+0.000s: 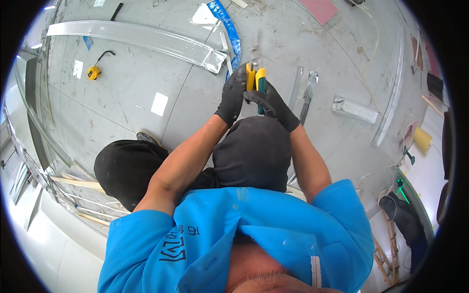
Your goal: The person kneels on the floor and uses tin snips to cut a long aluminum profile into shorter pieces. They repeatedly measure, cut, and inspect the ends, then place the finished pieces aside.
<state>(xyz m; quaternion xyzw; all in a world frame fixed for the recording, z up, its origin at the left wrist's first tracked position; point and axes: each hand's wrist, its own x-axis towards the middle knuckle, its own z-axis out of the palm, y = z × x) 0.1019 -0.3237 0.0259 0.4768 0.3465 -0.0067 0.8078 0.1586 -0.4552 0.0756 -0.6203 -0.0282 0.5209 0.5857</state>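
Metal snips (pixel 261 82) with yellow and green handles point away from me, held up in front of my knees. Their blades are smeared by motion. Around the green handle is my right hand (pixel 276 103), in a black glove and closed. My left hand (pixel 233 93), gloved in black too, is closed against the yellow handle from the other side; its fingertips are partly hidden. Left of the hands, the folded end of a long silver metal channel (pixel 132 35) lies on the floor. Shiny narrow metal strips (pixel 309 95) lie just right of my right hand.
A yellow tape measure (pixel 94 73) and white paper (pixel 159 104) lie to the left on the grey floor (pixel 146 78). Blue plastic film (pixel 229 27) curves beyond the channel. At right are a short metal piece (pixel 355 110), a long curved strip (pixel 393 93) and a green laser light (pixel 400 182).
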